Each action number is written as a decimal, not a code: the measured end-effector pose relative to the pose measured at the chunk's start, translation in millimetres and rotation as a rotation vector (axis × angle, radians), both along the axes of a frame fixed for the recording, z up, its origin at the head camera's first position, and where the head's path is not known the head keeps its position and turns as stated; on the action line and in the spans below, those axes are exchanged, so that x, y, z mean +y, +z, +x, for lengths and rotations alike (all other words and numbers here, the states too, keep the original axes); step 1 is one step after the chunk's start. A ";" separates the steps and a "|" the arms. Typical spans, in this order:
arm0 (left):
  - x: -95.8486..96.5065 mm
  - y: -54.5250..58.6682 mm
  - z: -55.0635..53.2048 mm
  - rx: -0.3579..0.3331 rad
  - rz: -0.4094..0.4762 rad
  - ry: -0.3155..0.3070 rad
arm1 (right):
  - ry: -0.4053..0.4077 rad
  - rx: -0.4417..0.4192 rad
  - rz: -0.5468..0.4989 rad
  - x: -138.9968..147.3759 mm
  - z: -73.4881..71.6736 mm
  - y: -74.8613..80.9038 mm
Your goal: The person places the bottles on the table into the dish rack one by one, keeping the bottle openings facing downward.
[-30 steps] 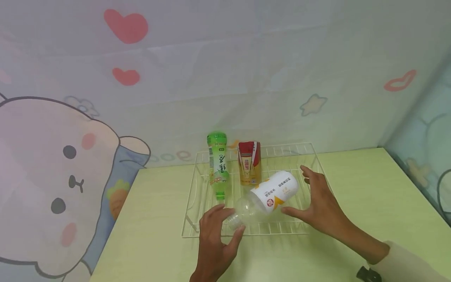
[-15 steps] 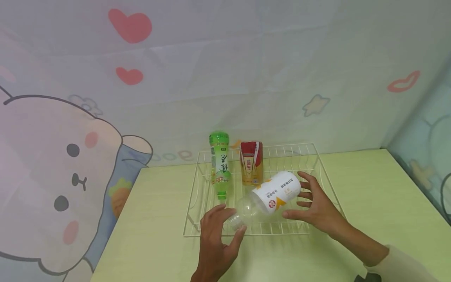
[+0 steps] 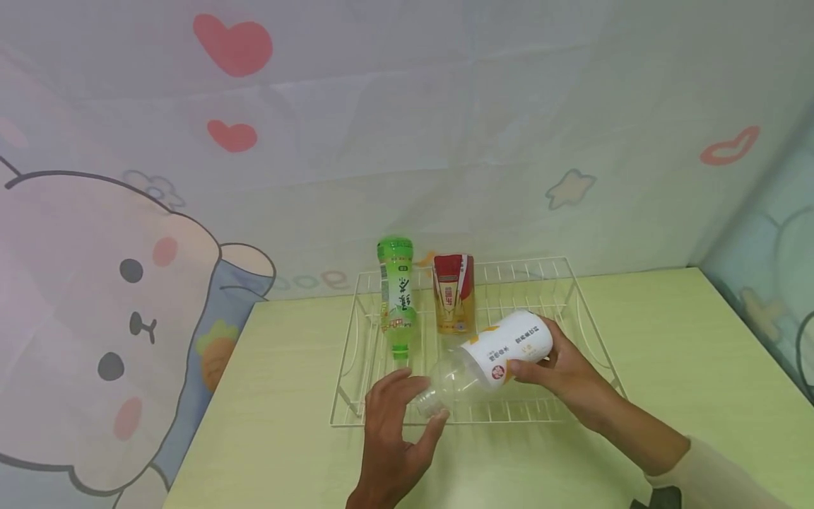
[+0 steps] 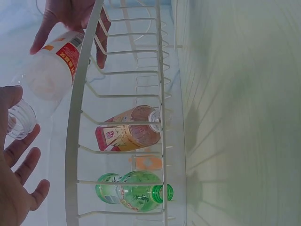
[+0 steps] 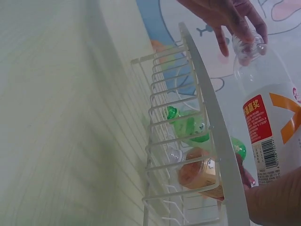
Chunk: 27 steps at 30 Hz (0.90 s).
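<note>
A clear plastic bottle with a white label (image 3: 511, 346) is tilted over the white wire basket (image 4: 71, 155), its uncapped neck toward the left. My right hand (image 3: 575, 382) grips its base end, thumb across the label and the other fingers behind it. At the neck, my left hand (image 3: 400, 431) holds the threaded mouth between thumb and fingers, as the right wrist view also shows on the bottle (image 5: 277, 99). Inside the basket a green bottle (image 3: 397, 297) stands neck down, and beside it a bottle with a red and gold label (image 3: 453, 293) is also upside down.
The basket sits on a pale yellow-green table (image 3: 286, 438), near a printed cloth (image 3: 413, 141) that hangs behind it. A dark cable (image 3: 800, 353) shows at the far right edge.
My right hand has gone from spread fingers beside the bottle to gripping its base end. The bottle and my left hand have shifted slightly right.
</note>
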State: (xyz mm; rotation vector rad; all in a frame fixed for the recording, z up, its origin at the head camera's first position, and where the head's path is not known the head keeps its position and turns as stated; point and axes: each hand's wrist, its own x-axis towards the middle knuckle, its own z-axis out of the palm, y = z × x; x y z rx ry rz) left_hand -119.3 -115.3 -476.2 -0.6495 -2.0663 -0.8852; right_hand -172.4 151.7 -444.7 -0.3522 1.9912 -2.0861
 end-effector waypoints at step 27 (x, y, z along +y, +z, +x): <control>-14.0 -7.2 -2.3 -0.075 -0.068 0.000 | -0.040 -0.016 -0.042 8.2 -7.6 10.5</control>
